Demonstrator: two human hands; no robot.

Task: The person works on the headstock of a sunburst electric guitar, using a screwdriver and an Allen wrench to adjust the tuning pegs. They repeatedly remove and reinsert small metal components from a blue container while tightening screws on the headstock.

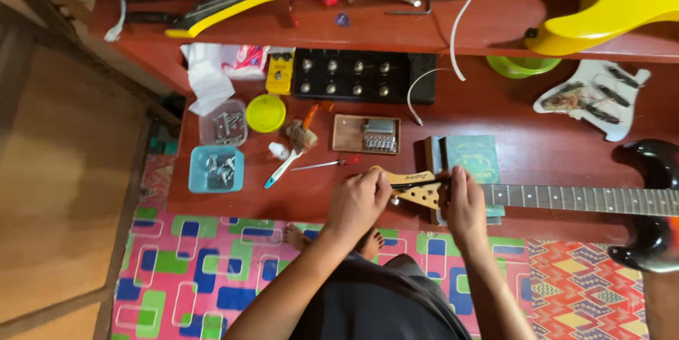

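Guitar headstock (414, 186) sits at front edge of red bench (537, 149), neck on a green book (472, 157); left hand (357, 202) pinches its tip, right hand (463, 206) wraps neck by the nut; keep neck flat & steady, w/ small slow turns.

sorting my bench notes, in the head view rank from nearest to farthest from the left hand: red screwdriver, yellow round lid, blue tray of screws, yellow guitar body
From the left hand:
1. Red screwdriver, just above-left on the table.
2. Yellow round lid, farther up-left.
3. Blue tray of screws, far left; close to the lid, hard to call.
4. Yellow guitar body, upper shelf, far right.
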